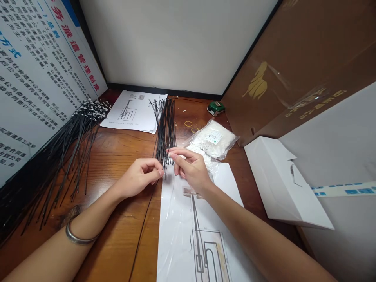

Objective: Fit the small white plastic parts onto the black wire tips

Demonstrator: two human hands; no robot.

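Note:
My left hand [143,177] is closed in a pinch beside the near end of a bundle of thin black wires [166,123]. Whatever lies between its fingertips is too small to make out. A metal bangle [79,234] circles that wrist. To the right, my right hand [190,167] pinches a small white piece [170,154] between thumb and forefinger, over the wires' near ends. Just behind it lies a clear plastic bag of small white parts [216,137], with more white parts spread at its near side. Beneath the right hand is a printed drawing sheet [176,235] under clear plastic.
A large pile of black wires with white ends [73,141] lies at left. Further printed sheets [138,111] rest at the back. A green tape measure [216,108] and yellow rubber bands [188,124] sit back right. A white box [282,184] and brown carton [293,66] border the right.

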